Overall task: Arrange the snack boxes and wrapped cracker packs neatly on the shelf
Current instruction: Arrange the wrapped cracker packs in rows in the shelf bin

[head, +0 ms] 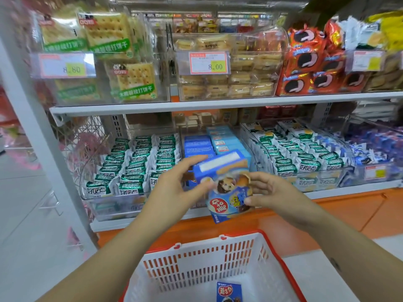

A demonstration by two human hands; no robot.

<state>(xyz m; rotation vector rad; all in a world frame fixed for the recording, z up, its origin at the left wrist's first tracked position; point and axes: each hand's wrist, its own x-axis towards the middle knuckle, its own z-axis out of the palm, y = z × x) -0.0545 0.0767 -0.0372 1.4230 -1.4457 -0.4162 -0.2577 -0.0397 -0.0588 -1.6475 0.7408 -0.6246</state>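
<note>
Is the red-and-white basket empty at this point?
Not empty. One small blue box lies on the floor of the basket; nothing else shows inside.

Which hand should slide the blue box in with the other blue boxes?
Probably the left hand: it grips the blue snack box at its upper end, nearest the stacked blue boxes. The right hand only pinches its right edge.

This is a shop: above the fingers, a white metal shelf carries clear plastic bins of wrapped snacks with printed paper price tags; below the fingers stands a red-and-white plastic shopping basket.
</note>
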